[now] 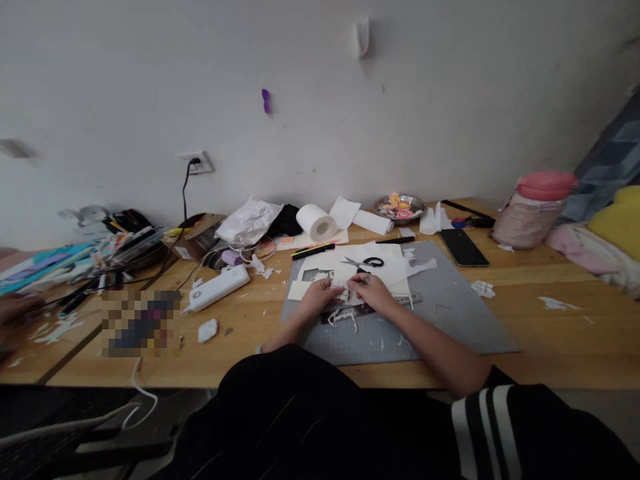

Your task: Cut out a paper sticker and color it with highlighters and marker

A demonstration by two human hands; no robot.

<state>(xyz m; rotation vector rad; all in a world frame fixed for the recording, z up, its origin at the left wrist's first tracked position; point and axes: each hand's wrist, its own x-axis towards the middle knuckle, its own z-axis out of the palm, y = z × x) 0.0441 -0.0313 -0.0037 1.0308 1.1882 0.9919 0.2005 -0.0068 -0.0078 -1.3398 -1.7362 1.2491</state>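
Over the grey cutting mat (465, 320), both hands meet at a small white paper piece with dark lines (344, 292). My left hand (319, 298) pinches its left side. My right hand (371, 292) has its fingers closed at the right side of the same piece; a small dark tip shows above these fingers, too small to name. White paper sheets (395, 267) lie under and behind the hands. Black-handled scissors (367, 262) rest on them, blades apart. A curled paper offcut (345, 321) is in front of the hands, and a ruler (413, 298) pokes out at their right.
Behind the mat are a tissue roll (313, 222), markers (313, 251) and a metal bowl (420, 208) of paper cutouts. A phone (463, 247) and pink bottle (530, 213) stand right. Left are a white power strip (220, 288), cords and another person's hand (17, 310).
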